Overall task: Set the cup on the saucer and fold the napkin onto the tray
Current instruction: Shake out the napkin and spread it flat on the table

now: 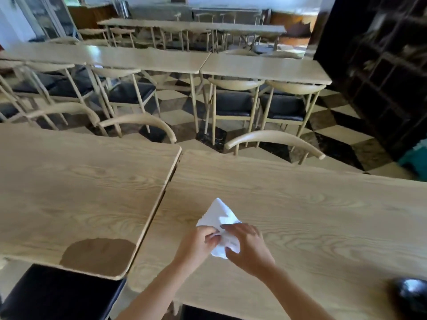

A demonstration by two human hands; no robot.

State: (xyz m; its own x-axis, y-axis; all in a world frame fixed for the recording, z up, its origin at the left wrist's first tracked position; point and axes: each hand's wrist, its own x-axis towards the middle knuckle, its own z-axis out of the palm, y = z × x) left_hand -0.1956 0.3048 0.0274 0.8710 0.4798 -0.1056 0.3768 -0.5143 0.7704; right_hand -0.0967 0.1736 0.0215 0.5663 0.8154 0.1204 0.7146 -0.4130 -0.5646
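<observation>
Napkin (220,224): white and thin. It is folded into a pointy shape, and the point faces away from the person. It lies on the right table, near the front edge and close to the gap between the two tables.
Left hand (198,242): it is on the left side of the napkin. The fingers are curled in and pressed close together, and they pinch the napkin's near left edge.
Right hand (248,247): it lies over the near right part of the napkin. The fingers are bent and a little apart. The thumb and fingertips hold the napkin's bottom corner.
Right table (300,215): light wood with wavy lines in it. The napkin and both hands are on it.
Left table (76,192): the same light wood, just beside the right table with a thin gap between them. It has a brown patch (99,255) at its near corner.
Dark round thing (411,294): shiny and blurry, at the bottom right on the right table. I cannot tell what it is.
Chairs (275,139): light wood with dark seats, behind the tables.
Floor (335,135): black and white squares.
</observation>
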